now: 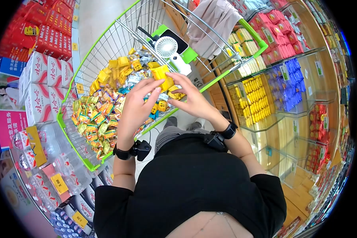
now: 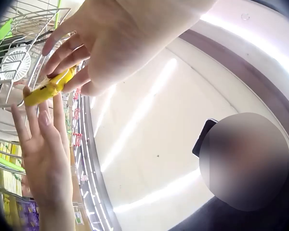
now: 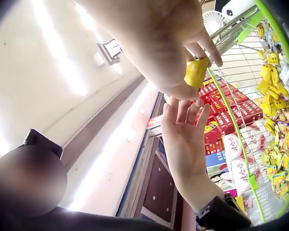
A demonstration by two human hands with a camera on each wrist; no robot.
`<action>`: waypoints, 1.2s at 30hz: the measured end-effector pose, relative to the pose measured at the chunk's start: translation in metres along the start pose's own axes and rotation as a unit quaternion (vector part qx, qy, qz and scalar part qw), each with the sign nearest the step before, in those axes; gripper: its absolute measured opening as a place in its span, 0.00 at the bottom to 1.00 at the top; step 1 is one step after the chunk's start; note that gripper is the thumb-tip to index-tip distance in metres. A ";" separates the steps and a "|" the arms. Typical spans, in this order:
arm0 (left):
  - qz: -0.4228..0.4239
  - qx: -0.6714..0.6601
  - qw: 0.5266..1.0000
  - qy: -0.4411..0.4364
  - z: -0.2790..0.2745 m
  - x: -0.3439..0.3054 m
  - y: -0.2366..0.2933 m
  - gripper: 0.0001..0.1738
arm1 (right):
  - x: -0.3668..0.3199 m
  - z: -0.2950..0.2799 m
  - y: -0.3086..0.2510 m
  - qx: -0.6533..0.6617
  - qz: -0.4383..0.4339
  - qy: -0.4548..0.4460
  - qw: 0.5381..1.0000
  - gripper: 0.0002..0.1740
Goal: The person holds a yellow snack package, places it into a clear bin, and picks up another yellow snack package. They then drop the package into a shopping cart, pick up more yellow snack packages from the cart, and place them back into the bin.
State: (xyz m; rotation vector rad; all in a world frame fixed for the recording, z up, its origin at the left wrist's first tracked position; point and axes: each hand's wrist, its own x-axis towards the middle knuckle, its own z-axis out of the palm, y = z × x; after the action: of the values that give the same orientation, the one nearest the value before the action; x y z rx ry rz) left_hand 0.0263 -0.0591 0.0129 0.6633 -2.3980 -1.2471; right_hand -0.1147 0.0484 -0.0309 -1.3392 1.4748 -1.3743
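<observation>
A yellow packet (image 1: 161,76) is held up above the cart between the fingertips of both hands. My left hand (image 1: 140,102) touches its lower left side, fingers extended and thumb apart; my right hand (image 1: 193,100) touches its right side with fingers spread and thumb lower. In the left wrist view, the packet (image 2: 49,90) spans from the left hand (image 2: 120,41) to the upright right hand (image 2: 47,159). The right wrist view shows the packet (image 3: 196,72) beside the right hand (image 3: 156,45), with the left hand (image 3: 187,144) below; part of the packet is hidden.
The green-edged cart (image 1: 94,47) holds many wrapped candies (image 1: 95,119), a white fan (image 1: 166,47) and a draped cloth (image 1: 214,23). Shelves of yellow packs (image 1: 254,99) and blue packs (image 1: 287,85) stand right; white boxes (image 1: 37,101) and bottles (image 1: 69,164) are left.
</observation>
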 end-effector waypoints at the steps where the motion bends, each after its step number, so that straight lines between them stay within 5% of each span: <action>1: 0.002 0.000 1.000 -0.002 0.003 0.002 0.003 0.14 | -0.002 -0.002 -0.001 -0.002 -0.006 0.008 1.000 0.36; 8: 0.124 0.043 0.991 -0.026 0.022 0.013 0.019 0.17 | -0.014 -0.019 0.010 0.073 0.033 0.046 0.996 0.30; 10: 0.107 -0.047 0.993 -0.033 0.026 0.015 0.022 0.18 | -0.018 -0.020 0.018 0.255 0.087 0.057 0.961 0.23; 19: 0.105 -0.099 0.989 0.016 0.037 0.024 0.015 0.19 | -0.029 -0.040 0.006 0.269 0.114 0.067 0.954 0.16; 21: 0.041 -0.220 0.975 0.009 0.046 0.023 0.014 0.19 | -0.030 -0.047 -0.001 0.259 0.134 0.070 0.954 0.15; 24: 0.021 -0.267 0.964 -0.008 0.053 0.022 0.010 0.19 | -0.032 -0.058 0.001 0.126 0.153 0.045 0.979 0.14; 26: 0.027 -0.255 0.966 -0.021 0.054 0.022 0.008 0.19 | -0.033 -0.060 0.014 0.055 0.080 0.063 0.993 0.13; 31: 0.010 -0.294 0.954 -0.066 0.056 0.019 0.009 0.19 | -0.030 -0.059 0.001 0.174 0.045 0.107 0.978 0.13; 36: 0.017 -0.272 0.961 -0.052 0.061 0.019 0.002 0.18 | -0.031 -0.063 -0.007 0.156 0.146 0.075 0.974 0.15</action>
State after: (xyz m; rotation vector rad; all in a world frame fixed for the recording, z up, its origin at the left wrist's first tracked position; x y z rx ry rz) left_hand -0.0211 -0.0281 -0.0168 0.3900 -1.9799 -1.8561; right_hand -0.1661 0.0943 -0.0166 -0.8038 1.4149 -1.4624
